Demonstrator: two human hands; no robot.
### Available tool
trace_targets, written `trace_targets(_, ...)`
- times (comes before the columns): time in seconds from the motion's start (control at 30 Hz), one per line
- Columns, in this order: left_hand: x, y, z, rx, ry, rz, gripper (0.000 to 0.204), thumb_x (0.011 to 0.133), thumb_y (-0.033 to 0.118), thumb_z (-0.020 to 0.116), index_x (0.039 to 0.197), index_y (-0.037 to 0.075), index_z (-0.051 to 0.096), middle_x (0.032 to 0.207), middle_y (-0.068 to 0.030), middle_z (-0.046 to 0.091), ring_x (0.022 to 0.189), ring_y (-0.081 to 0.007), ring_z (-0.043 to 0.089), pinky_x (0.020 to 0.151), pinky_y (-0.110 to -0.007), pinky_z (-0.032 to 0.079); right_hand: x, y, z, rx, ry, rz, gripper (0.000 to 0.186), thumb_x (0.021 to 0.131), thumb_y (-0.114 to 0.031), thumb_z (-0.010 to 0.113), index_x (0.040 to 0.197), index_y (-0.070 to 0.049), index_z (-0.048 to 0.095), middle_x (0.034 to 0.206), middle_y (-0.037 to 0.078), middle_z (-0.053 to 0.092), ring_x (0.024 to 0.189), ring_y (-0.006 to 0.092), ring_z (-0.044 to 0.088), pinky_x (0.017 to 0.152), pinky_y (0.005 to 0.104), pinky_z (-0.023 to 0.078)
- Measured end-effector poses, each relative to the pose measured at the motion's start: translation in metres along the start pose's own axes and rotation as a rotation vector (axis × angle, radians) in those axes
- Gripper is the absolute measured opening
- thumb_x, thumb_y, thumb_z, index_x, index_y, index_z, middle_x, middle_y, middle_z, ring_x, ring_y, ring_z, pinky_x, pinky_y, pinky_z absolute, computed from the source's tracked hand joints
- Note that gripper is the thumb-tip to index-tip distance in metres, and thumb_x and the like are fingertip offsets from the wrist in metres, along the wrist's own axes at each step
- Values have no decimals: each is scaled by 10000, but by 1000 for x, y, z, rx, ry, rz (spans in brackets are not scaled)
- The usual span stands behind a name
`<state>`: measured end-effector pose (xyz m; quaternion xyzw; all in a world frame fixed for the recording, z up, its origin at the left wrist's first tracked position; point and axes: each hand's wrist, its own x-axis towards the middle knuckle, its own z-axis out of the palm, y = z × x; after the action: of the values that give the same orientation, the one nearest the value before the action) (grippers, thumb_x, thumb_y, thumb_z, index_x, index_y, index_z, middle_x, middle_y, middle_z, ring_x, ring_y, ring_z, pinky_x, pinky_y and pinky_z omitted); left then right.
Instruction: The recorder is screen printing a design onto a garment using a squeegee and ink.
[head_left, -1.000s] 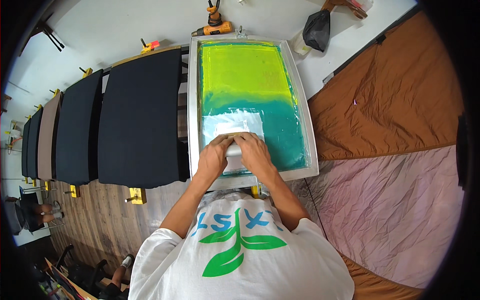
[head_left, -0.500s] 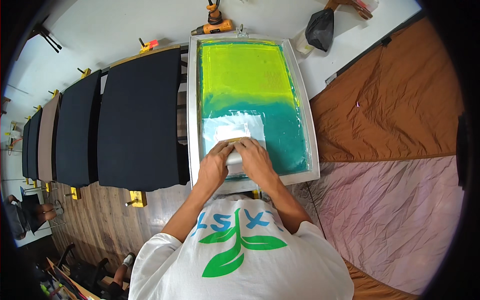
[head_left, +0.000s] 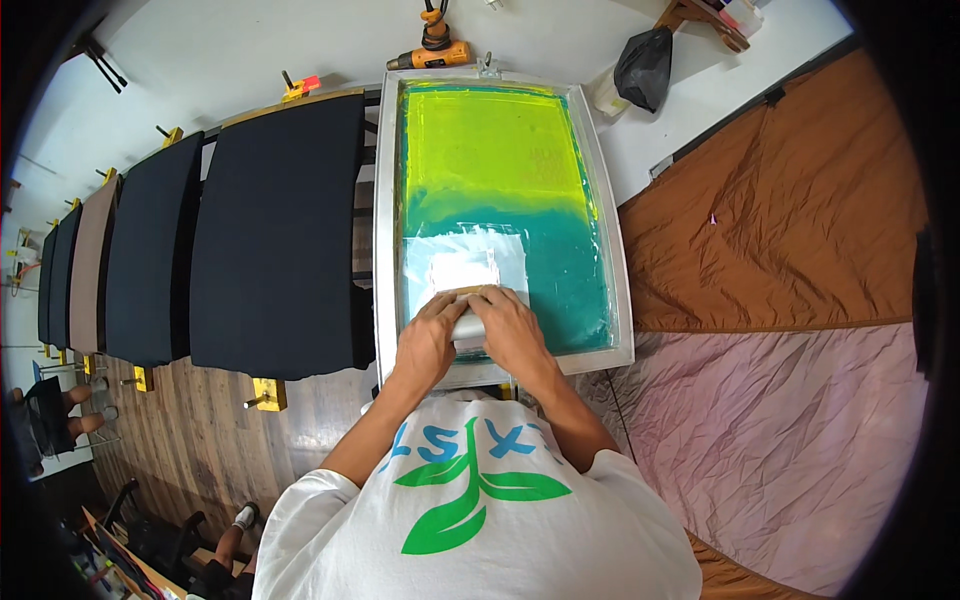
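Note:
My left hand (head_left: 427, 340) and my right hand (head_left: 512, 335) are side by side, both closed on one squeegee (head_left: 465, 291) with a tan wooden handle. Fingers cover much of it. It stands on the near left part of a silk-screen frame (head_left: 616, 260), whose metal rim surrounds a mesh that is lime green at the far end and teal nearer me. White ink (head_left: 464, 268) lies just beyond the squeegee, inside a pale rectangle on the mesh.
Black fabric (head_left: 280, 230) covers boards in a row to the left, with yellow clamps (head_left: 268, 394) at their ends. Beyond the frame lies an orange heat gun (head_left: 428, 55); a black bag (head_left: 645, 68) is at far right. Brown cloth (head_left: 760, 220) spreads rightward. Another person's legs (head_left: 85, 415) show at left.
Both hands and the squeegee have drawn slightly nearer to me, showing a little more of the white ink beyond. The whole view has shifted slightly.

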<state>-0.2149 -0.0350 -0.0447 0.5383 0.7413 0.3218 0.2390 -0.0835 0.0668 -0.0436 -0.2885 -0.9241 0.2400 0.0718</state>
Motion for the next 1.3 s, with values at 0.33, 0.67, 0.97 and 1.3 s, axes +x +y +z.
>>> trace_targets(0.33, -8, -4, 5, 73, 81, 71, 612, 636, -176, 579, 1218, 5, 639, 1282, -198, 618, 1129, -397, 612, 952, -422, 522, -6, -4, 6, 25, 77, -4, 415, 684, 130, 611, 1077, 2, 651, 1139, 156, 636, 1113, 364, 581, 932, 423, 501)
trace_targets(0.67, -14, 7, -3, -38, -57, -52, 646, 624, -184, 580, 1238, 7, 627, 1311, -194, 603, 1167, -387, 601, 969, -414, 519, -12, -7, -3, 21, -41, 14, 431, 721, 124, 576, 1127, -6, 637, 1201, 154, 617, 1138, 356, 579, 935, 430, 504)
trace_targets(0.97, -15, 6, 3, -5, 16, 28, 628, 613, -187, 574, 1210, -1, 635, 1275, -211, 619, 1132, -398, 616, 975, -414, 514, -14, -8, -7, 5, -42, 41, 420, 711, 126, 567, 1100, -5, 653, 1172, 162, 636, 1120, 352, 588, 916, 431, 512)
trace_targets(1.3, -17, -1, 9, 44, 59, 87, 629, 604, -178, 585, 1205, -1, 638, 1262, -205, 627, 1142, -396, 608, 973, -420, 511, -18, -8, 2, -19, -24, 31, 417, 717, 115, 586, 1110, -10, 645, 1216, 147, 607, 1116, 345, 596, 891, 420, 529)
